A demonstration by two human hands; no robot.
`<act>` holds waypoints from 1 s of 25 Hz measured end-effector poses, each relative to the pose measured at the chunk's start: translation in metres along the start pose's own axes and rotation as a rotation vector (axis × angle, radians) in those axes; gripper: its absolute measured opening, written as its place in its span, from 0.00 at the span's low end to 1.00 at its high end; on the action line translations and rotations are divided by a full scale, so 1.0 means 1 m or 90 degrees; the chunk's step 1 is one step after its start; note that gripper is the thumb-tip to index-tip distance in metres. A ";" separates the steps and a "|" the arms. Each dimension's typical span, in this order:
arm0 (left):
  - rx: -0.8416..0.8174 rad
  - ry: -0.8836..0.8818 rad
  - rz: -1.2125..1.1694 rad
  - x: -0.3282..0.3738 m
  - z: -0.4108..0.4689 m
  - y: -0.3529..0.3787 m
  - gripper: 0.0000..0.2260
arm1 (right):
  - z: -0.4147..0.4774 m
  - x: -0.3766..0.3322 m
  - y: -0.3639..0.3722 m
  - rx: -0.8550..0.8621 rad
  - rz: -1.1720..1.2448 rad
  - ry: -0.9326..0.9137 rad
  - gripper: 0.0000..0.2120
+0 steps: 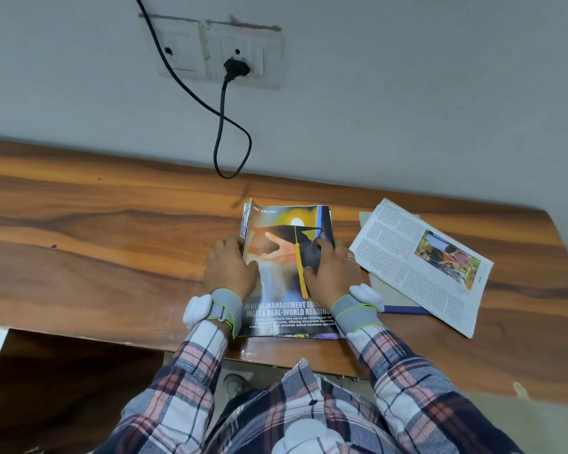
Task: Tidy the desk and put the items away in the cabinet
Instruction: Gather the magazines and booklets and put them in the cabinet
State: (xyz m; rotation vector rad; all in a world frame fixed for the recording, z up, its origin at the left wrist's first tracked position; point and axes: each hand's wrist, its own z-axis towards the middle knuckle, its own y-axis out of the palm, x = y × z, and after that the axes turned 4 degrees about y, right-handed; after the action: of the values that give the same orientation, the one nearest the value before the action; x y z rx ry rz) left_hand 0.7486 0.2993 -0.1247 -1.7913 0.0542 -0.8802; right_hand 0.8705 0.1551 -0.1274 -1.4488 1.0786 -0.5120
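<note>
1. Plaid sleeves [194, 362] are reaching from the near side over the wooden desk [112, 240].
2. Left hand [232, 268] is gripping the left edge of the magazine [289, 309] — fingers curled round it, thumb on the cover.
3. That magazine is lying cover up at the desk's near middle, between both hands.
4. Right hand [333, 270] is pressing flat on the cover — grasping nothing.
5. Blue pen [407, 310] is lying just beside an open paper [420, 263] at the right.

The left hand [232, 268] grips, fingers curled; the right hand [333, 268] seemingly presses flat.
</note>
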 end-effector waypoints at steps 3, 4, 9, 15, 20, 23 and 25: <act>0.040 0.055 0.013 0.000 -0.002 -0.002 0.12 | 0.001 0.006 -0.004 -0.005 0.045 -0.011 0.27; 0.054 0.067 -0.008 0.000 -0.003 -0.002 0.11 | 0.002 0.007 -0.006 -0.005 0.065 -0.009 0.26; 0.115 -0.014 -0.123 -0.005 -0.012 -0.007 0.09 | -0.001 0.010 -0.006 0.003 0.102 -0.020 0.27; 0.234 -0.133 -0.186 -0.052 -0.023 -0.041 0.09 | -0.012 -0.002 -0.005 0.046 0.081 -0.106 0.23; 0.280 -0.240 -0.209 -0.078 -0.057 -0.054 0.07 | -0.029 -0.038 0.006 -0.071 0.208 -0.254 0.19; 0.303 -0.273 -0.243 -0.083 -0.076 -0.053 0.06 | -0.036 -0.048 0.015 -0.149 0.239 -0.278 0.22; 0.305 -0.271 -0.294 -0.083 -0.081 -0.051 0.06 | -0.039 -0.049 0.017 -0.184 0.257 -0.271 0.24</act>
State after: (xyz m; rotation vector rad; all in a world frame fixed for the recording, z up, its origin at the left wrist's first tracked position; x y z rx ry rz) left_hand 0.6224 0.2917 -0.1154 -1.5125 -0.8063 -0.7255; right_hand 0.8098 0.1779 -0.1214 -1.4482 1.0851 0.2419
